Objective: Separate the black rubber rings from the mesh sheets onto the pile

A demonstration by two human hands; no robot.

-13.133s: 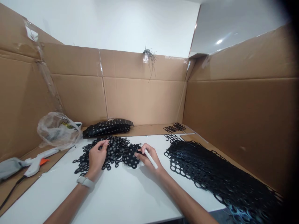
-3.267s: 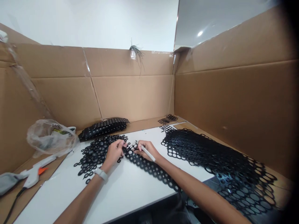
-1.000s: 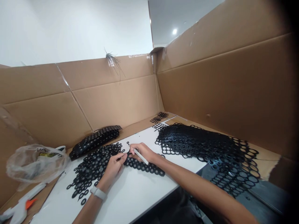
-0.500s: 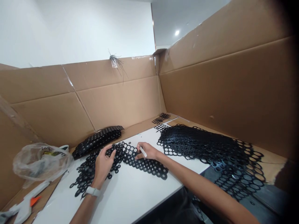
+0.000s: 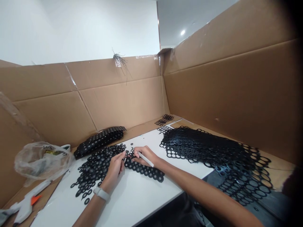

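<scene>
Both hands meet over the white board. My left hand, with a pale wristband, has its fingertips pinched together at the end of a strip of joined black rings; a small dark piece seems to be between them. My right hand is closed around a white pen-like tool, its dark tip pointing left toward the left fingertips. The strip lies on the board under and to the right of my right hand. Many loose black rings are heaped beside my left hand.
A large pile of black ring mesh hangs over the board's right edge. Behind the loose rings lies a rolled black dotted sheet. At left are a clear plastic bag and a white and orange glue gun. Cardboard walls stand behind.
My left hand has moved right from the loose rings to the strip, and its fingers have closed. My right hand has shifted slightly left, bringing the tool close to the left fingertips.
</scene>
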